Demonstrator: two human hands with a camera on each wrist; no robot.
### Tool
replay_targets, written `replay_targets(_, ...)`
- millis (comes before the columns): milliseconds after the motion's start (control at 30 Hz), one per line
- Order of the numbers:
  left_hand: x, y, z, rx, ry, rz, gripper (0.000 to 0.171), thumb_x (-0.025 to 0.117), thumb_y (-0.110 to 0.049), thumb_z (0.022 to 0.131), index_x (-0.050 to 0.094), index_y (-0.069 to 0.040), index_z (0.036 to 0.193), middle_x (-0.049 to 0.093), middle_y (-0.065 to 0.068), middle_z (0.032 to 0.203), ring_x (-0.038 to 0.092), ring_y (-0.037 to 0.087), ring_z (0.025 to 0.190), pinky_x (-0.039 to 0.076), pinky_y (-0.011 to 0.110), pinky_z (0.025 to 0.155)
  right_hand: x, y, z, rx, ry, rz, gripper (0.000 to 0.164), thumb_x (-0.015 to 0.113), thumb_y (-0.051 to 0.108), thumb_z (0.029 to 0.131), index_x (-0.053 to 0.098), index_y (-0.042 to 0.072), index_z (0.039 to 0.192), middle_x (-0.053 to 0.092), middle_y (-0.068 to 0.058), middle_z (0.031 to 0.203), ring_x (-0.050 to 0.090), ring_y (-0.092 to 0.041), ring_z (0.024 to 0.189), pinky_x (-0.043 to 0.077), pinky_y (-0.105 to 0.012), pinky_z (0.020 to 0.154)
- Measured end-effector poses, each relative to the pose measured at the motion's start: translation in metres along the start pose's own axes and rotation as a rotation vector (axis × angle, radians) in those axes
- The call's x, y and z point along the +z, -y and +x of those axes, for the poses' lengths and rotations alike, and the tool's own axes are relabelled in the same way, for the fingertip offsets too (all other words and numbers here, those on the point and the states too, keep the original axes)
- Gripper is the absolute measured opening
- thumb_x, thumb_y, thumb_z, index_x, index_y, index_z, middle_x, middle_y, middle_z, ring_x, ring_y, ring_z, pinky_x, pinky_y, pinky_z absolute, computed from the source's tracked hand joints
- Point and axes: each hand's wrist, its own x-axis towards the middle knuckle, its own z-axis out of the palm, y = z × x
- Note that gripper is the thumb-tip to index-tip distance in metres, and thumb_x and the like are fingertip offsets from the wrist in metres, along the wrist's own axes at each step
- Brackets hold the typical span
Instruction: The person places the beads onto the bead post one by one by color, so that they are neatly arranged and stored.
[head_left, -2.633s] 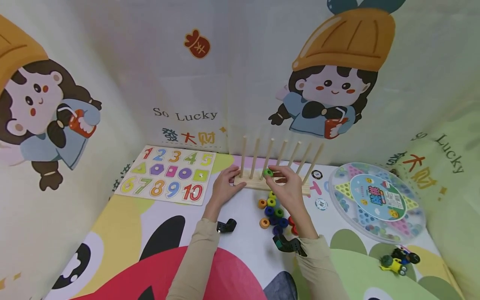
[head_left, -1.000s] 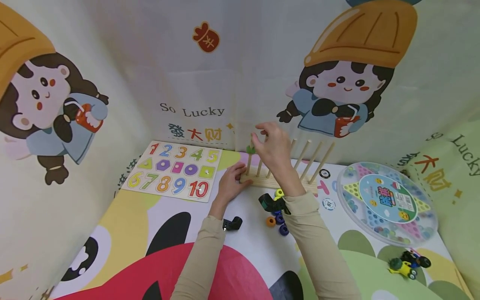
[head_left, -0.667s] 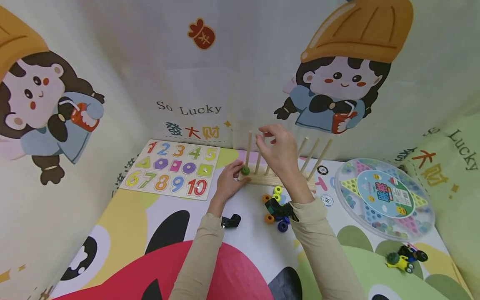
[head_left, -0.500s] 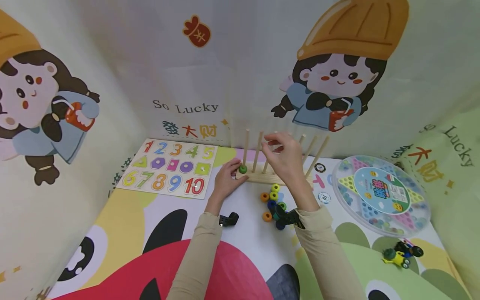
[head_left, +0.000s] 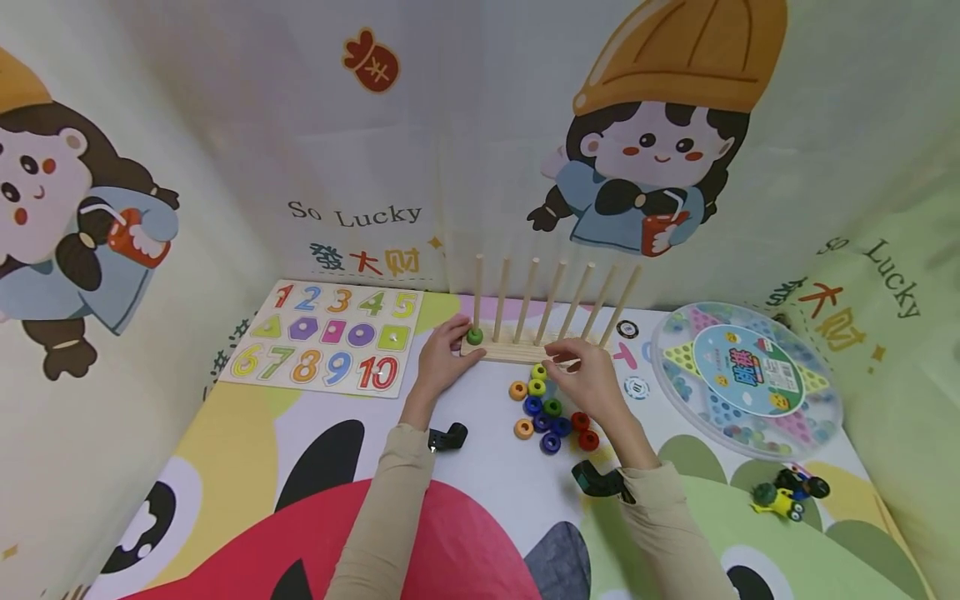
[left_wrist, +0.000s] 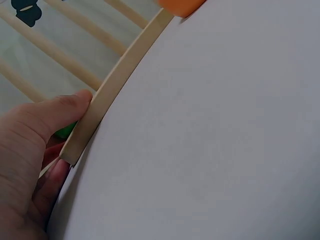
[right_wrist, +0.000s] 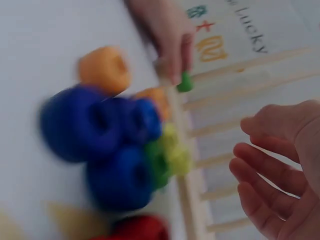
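Observation:
My left hand (head_left: 444, 357) grips the left end of a wooden peg stand (head_left: 517, 350), thumb along the front edge of its base (left_wrist: 107, 95). A green bead (head_left: 475, 336) sits at the foot of the leftmost peg; the other pegs are bare. My right hand (head_left: 588, 379) hovers just in front of the stand's right part, fingers loosely bent and nothing between them, as the right wrist view (right_wrist: 280, 170) also shows. Below it lies a cluster of loose beads: yellow (head_left: 536, 387), orange (head_left: 523, 429), blue (head_left: 551, 443), green (head_left: 552, 407) and red (head_left: 588, 440).
A number-and-shape puzzle board (head_left: 322, 337) lies at the left. On the right is a round board game case (head_left: 817, 367), with small toy vehicles (head_left: 783, 496) nearer the front. Round chips (head_left: 637, 387) lie between case and stand. A printed curtain stands behind.
The green bead left my right hand and slid down the leftmost peg to the base. My right hand then moved down and right, toward the loose beads. My left hand stays on the stand.

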Motion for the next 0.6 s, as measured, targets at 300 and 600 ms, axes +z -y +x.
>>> replay_targets(300, 0.0, -0.001, 0.0, -0.03, 0.011, -0.005, 0.059, 0.082, -0.025, 0.082, 0.062, 0.001, 0.13, 0.052, 0.008, 0.144, 0.045, 0.025, 0.133, 0.044, 0.04, 0.103, 0.003, -0.037, -0.029, 0.021, 0.155, 0.001, 0.018, 0.076, 0.005, 0.084, 0.074, 0.0, 0.102, 0.073, -0.012, 0.099, 0.07, -0.027, 0.089, 0.058, -0.043, 0.077)
replay_targets(600, 0.0, -0.002, -0.002, -0.029, 0.005, -0.025, 0.058, 0.082, -0.024, 0.082, 0.062, 0.002, 0.13, 0.052, 0.008, 0.144, 0.046, 0.026, 0.132, 0.047, 0.04, 0.1, 0.003, -0.048, -0.039, 0.003, 0.205, 0.058, 0.022, 0.077, 0.001, 0.082, 0.073, -0.001, 0.103, 0.073, -0.011, 0.098, 0.07, -0.026, 0.088, 0.059, -0.038, 0.074)
